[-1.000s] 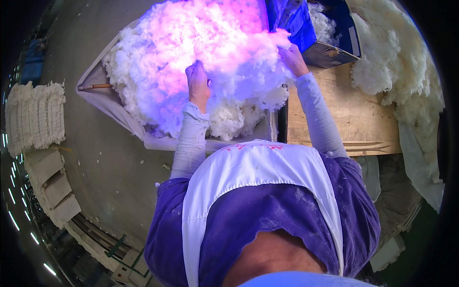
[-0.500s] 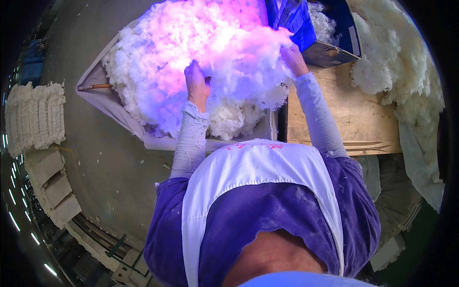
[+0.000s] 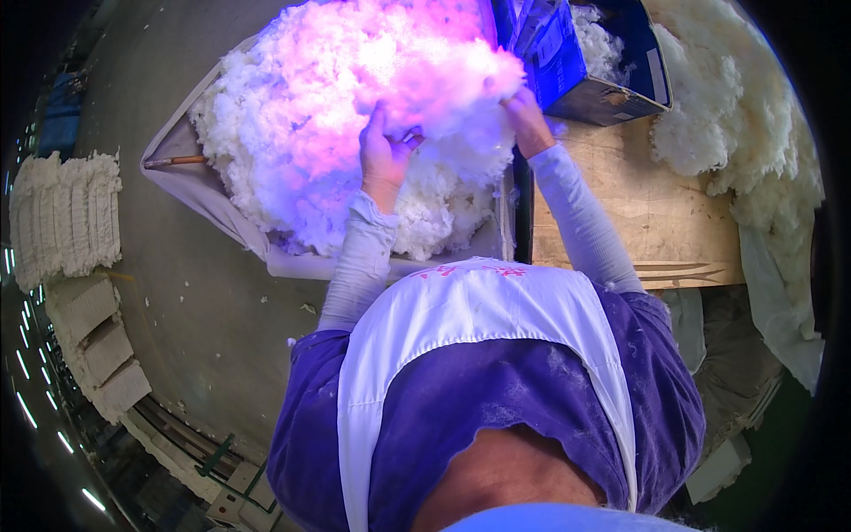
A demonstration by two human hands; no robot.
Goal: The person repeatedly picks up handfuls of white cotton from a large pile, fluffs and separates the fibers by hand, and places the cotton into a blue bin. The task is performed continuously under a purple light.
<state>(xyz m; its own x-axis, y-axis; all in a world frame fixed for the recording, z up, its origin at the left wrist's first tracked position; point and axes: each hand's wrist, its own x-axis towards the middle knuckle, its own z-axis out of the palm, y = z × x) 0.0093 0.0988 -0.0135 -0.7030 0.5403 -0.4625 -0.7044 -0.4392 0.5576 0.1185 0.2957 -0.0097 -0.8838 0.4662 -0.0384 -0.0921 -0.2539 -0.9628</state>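
Observation:
A clump of white fluffy fibre [image 3: 465, 84], tinted pink and violet by coloured light, is stretched between my two hands. My left hand [image 3: 387, 158] is at its near left edge, the thumb and fingers around some fluff; the fingertips are partly sunk in it. On the right edge, my right hand [image 3: 529, 124] is closed on the clump, its fingertips partly hidden. Beneath lies a large heap of the same fibre [image 3: 257, 168], filling a cloth-lined bin [image 3: 213, 204].
A blue box [image 3: 612, 105] with fibre inside stands at the far right, by a wooden board [image 3: 638, 204]. More fibre [image 3: 709, 115] is piled beyond the board. Stacked fibre slabs [image 3: 66, 217] stand on the left across the grey floor [image 3: 204, 328].
My hands have come closer together: the left moved right, the right moved left and slightly nearer. The clump between them has bunched up and shifted left. My left thumb stands farther from the fingers.

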